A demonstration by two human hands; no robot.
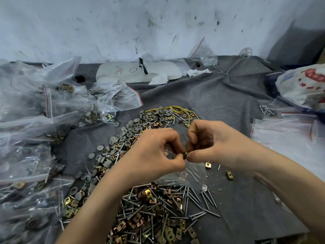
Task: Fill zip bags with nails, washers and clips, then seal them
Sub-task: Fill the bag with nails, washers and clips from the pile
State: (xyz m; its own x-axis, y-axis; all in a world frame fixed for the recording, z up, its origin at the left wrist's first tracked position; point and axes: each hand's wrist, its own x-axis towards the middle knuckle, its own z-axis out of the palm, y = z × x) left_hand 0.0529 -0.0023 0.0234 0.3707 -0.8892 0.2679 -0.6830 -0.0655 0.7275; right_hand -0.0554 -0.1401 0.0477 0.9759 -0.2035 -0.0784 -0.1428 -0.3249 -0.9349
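My left hand (154, 152) and my right hand (211, 141) meet above the grey cloth (202, 95). A clear zip bag (186, 173) hangs below and between them, its mouth pinched by my left fingers. My right thumb and finger pinch a small brass clip (186, 153) at the bag's mouth. Below lies a heap of nails (193, 199) mixed with brass clips (139, 222). Grey round washers (123, 138) spread in a band to the left and behind my hands.
Filled zip bags (35, 120) are piled along the left. Empty zip bags (290, 134) lie flat at the right, under a printed plastic sack (302, 87). A yellow wire (175, 110), white foam piece (140, 71) and a bag of small metal parts (204, 55) lie behind.
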